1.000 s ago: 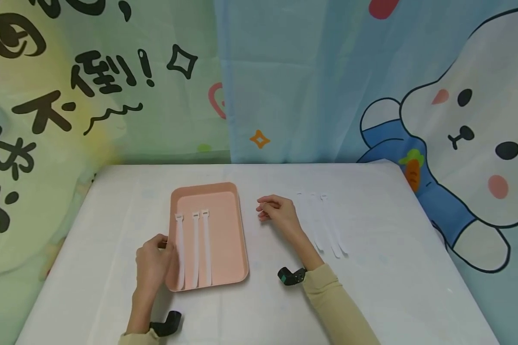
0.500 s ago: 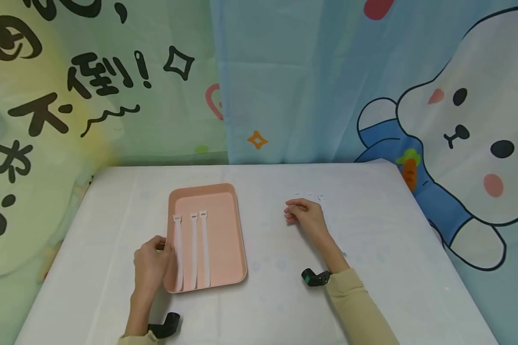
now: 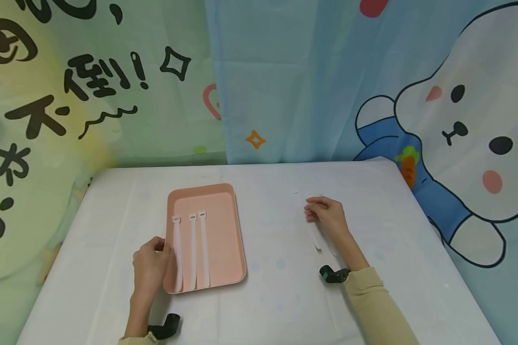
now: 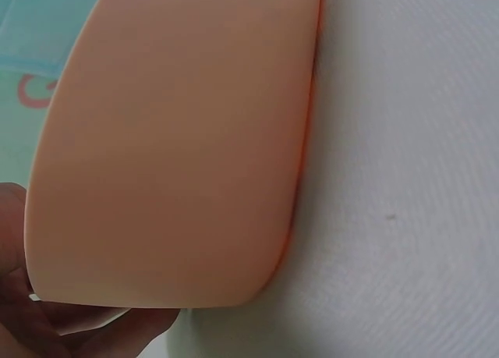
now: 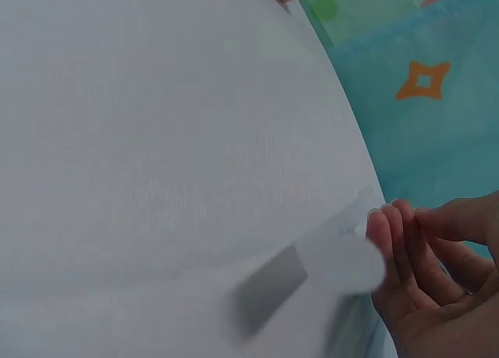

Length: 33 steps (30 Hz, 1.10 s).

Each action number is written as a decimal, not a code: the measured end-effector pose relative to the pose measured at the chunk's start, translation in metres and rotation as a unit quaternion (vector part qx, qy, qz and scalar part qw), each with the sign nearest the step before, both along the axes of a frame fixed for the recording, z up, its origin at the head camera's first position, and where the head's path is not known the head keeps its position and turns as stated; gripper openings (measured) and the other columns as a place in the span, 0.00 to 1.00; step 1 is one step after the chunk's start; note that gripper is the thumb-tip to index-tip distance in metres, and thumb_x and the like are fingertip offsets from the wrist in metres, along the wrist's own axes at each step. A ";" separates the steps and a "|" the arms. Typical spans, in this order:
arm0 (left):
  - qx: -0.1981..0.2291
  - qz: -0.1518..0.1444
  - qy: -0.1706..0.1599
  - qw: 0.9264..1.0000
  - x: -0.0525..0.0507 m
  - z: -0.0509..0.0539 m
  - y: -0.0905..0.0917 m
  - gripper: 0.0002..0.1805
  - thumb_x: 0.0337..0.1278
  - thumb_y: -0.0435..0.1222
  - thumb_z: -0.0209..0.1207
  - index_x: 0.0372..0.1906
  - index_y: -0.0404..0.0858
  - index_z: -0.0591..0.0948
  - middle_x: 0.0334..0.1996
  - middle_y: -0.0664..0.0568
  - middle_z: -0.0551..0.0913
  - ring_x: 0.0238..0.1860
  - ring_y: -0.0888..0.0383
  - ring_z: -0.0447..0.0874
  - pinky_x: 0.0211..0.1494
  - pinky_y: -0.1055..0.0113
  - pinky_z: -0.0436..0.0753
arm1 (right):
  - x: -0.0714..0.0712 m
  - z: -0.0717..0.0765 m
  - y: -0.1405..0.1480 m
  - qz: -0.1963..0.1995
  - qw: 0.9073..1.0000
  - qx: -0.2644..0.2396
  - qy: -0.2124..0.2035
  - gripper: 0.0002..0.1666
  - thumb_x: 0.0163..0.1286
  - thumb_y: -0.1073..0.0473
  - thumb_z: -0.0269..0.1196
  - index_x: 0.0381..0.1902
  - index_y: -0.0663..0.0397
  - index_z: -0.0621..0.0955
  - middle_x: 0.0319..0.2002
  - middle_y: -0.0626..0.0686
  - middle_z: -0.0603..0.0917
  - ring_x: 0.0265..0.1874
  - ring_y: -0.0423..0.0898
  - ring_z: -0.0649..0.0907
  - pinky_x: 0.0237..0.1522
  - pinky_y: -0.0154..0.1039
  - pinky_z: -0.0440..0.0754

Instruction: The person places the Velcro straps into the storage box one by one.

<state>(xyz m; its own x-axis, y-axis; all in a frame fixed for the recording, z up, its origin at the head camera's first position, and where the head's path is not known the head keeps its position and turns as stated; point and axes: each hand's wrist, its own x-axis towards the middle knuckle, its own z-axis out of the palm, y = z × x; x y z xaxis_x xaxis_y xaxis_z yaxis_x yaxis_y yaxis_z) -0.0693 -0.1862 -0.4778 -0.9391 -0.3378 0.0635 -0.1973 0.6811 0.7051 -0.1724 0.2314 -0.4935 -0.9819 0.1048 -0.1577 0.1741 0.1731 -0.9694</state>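
On the yellow-green backdrop (image 3: 168, 124), black Chinese writing is being displayed: "不" (image 3: 35, 114) and, up to its right, "倒!" (image 3: 96, 74) are being shown legibly. Farther left and above, other characters (image 3: 9, 161) are being left unreadable, partly cut off by the view's edges.

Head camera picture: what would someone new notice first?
Probably the big cartoon animal on the backdrop, at the right. Then the pink tray, left of the middle on the white table, with three white strips lying in it. The left hand grips the tray's left edge.

Right hand (image 3: 330, 216), fingers (image 5: 421, 264) gently bent
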 end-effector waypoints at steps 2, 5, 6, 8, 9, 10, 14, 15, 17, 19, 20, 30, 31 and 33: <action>0.000 0.001 0.001 1.000 0.000 0.000 0.000 0.07 0.54 0.31 0.56 0.32 0.31 0.82 0.28 0.40 0.83 0.23 0.51 0.78 0.22 0.65 0.72 | -0.001 0.000 0.004 -0.002 1.000 0.006 0.002 0.16 0.67 0.64 0.56 0.48 0.71 0.76 0.39 0.69 0.81 0.33 0.56 0.83 0.36 0.45 0.80; 0.000 0.002 0.003 1.000 0.000 0.001 0.000 0.07 0.54 0.30 0.56 0.32 0.31 0.82 0.28 0.40 0.83 0.22 0.51 0.78 0.21 0.65 0.72 | 0.000 0.000 0.011 -0.006 1.000 0.007 0.009 0.16 0.66 0.63 0.57 0.48 0.71 0.76 0.39 0.68 0.81 0.34 0.57 0.83 0.36 0.45 0.80; 0.000 0.002 0.003 1.000 0.000 0.001 0.000 0.06 0.54 0.30 0.56 0.32 0.31 0.82 0.28 0.40 0.83 0.22 0.51 0.78 0.21 0.65 0.71 | 0.000 0.000 0.012 -0.010 1.000 0.008 0.011 0.16 0.66 0.63 0.57 0.48 0.70 0.77 0.39 0.68 0.81 0.34 0.58 0.83 0.36 0.45 0.80; 0.001 0.004 0.002 1.000 -0.001 0.002 0.000 0.06 0.54 0.30 0.56 0.32 0.31 0.82 0.28 0.40 0.83 0.22 0.52 0.77 0.21 0.65 0.71 | 0.000 0.001 0.015 -0.016 1.000 0.016 0.015 0.16 0.66 0.63 0.58 0.48 0.70 0.77 0.39 0.68 0.81 0.34 0.57 0.83 0.36 0.45 0.80; 0.001 0.004 0.001 1.000 -0.001 0.002 0.000 0.06 0.54 0.30 0.55 0.32 0.31 0.82 0.28 0.40 0.83 0.22 0.51 0.77 0.21 0.65 0.71 | 0.000 0.001 0.016 -0.020 0.999 0.021 0.017 0.16 0.66 0.63 0.58 0.47 0.70 0.77 0.39 0.68 0.81 0.34 0.57 0.83 0.36 0.44 0.80; 0.001 0.005 0.000 1.000 -0.001 0.002 0.000 0.07 0.54 0.30 0.55 0.32 0.31 0.82 0.28 0.40 0.83 0.22 0.51 0.77 0.21 0.65 0.72 | 0.000 0.001 0.018 -0.026 0.999 0.030 0.016 0.16 0.66 0.63 0.58 0.47 0.69 0.77 0.39 0.67 0.81 0.34 0.56 0.83 0.36 0.43 0.80; -0.002 0.008 -0.001 1.000 -0.001 0.002 -0.001 0.07 0.54 0.30 0.55 0.32 0.31 0.82 0.28 0.40 0.83 0.23 0.51 0.78 0.22 0.64 0.72 | -0.002 -0.001 0.023 -0.056 0.996 0.069 0.019 0.14 0.66 0.62 0.58 0.46 0.66 0.79 0.39 0.63 0.82 0.34 0.52 0.83 0.35 0.37 0.80; -0.002 0.008 -0.001 1.000 -0.001 0.001 -0.001 0.07 0.54 0.30 0.55 0.32 0.31 0.82 0.28 0.40 0.83 0.23 0.51 0.78 0.22 0.64 0.72 | -0.002 -0.002 0.024 -0.065 0.994 0.080 0.022 0.14 0.66 0.61 0.58 0.46 0.65 0.79 0.40 0.61 0.83 0.34 0.51 0.83 0.35 0.36 0.80; -0.002 0.007 -0.002 1.000 -0.001 0.002 -0.001 0.07 0.54 0.30 0.55 0.32 0.31 0.82 0.29 0.39 0.83 0.23 0.51 0.78 0.22 0.64 0.72 | -0.003 -0.004 0.026 -0.085 0.990 0.106 0.028 0.13 0.66 0.60 0.58 0.45 0.62 0.80 0.40 0.59 0.83 0.35 0.48 0.82 0.36 0.32 0.79; 0.001 0.006 -0.004 1.000 -0.001 0.003 0.000 0.07 0.54 0.30 0.55 0.32 0.31 0.82 0.29 0.39 0.83 0.22 0.51 0.77 0.22 0.64 0.72 | -0.004 -0.006 0.028 -0.101 0.986 0.132 0.032 0.12 0.66 0.61 0.58 0.45 0.59 0.80 0.40 0.56 0.82 0.36 0.46 0.81 0.37 0.30 0.77; 0.002 0.005 -0.005 1.000 -0.001 0.003 0.000 0.07 0.54 0.30 0.55 0.32 0.31 0.82 0.29 0.39 0.83 0.22 0.51 0.77 0.22 0.64 0.71 | -0.004 -0.006 0.029 -0.105 0.983 0.145 0.032 0.12 0.67 0.61 0.57 0.46 0.58 0.80 0.41 0.55 0.82 0.38 0.45 0.80 0.38 0.29 0.77; 0.004 0.001 -0.002 1.000 -0.001 0.003 0.000 0.07 0.55 0.30 0.55 0.32 0.31 0.82 0.28 0.40 0.83 0.21 0.52 0.76 0.22 0.64 0.71 | -0.014 -0.007 0.034 -0.075 0.978 0.194 0.033 0.20 0.67 0.64 0.53 0.57 0.54 0.74 0.50 0.54 0.80 0.49 0.49 0.76 0.52 0.44 0.71; 0.003 0.001 -0.003 1.000 0.000 0.003 0.000 0.07 0.55 0.31 0.55 0.32 0.31 0.82 0.28 0.40 0.83 0.21 0.52 0.76 0.22 0.64 0.71 | -0.016 -0.007 0.035 -0.070 0.979 0.191 0.030 0.20 0.67 0.64 0.54 0.58 0.55 0.74 0.50 0.54 0.80 0.50 0.49 0.76 0.52 0.45 0.71; 0.002 0.001 -0.003 1.000 0.000 0.002 0.000 0.07 0.55 0.31 0.55 0.31 0.32 0.82 0.28 0.41 0.83 0.21 0.52 0.76 0.22 0.64 0.71 | -0.018 -0.008 0.036 -0.061 0.980 0.190 0.022 0.21 0.67 0.64 0.54 0.58 0.56 0.73 0.50 0.55 0.80 0.50 0.50 0.77 0.52 0.44 0.71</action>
<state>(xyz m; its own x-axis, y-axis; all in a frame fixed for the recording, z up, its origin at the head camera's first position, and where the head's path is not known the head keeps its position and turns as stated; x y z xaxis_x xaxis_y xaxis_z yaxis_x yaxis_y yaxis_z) -0.0695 -0.1857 -0.4756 -0.9388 -0.3398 0.0566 -0.2029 0.6782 0.7063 -0.1902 0.2671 -0.5019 -0.9635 0.2641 -0.0435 0.1761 0.5032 -0.8460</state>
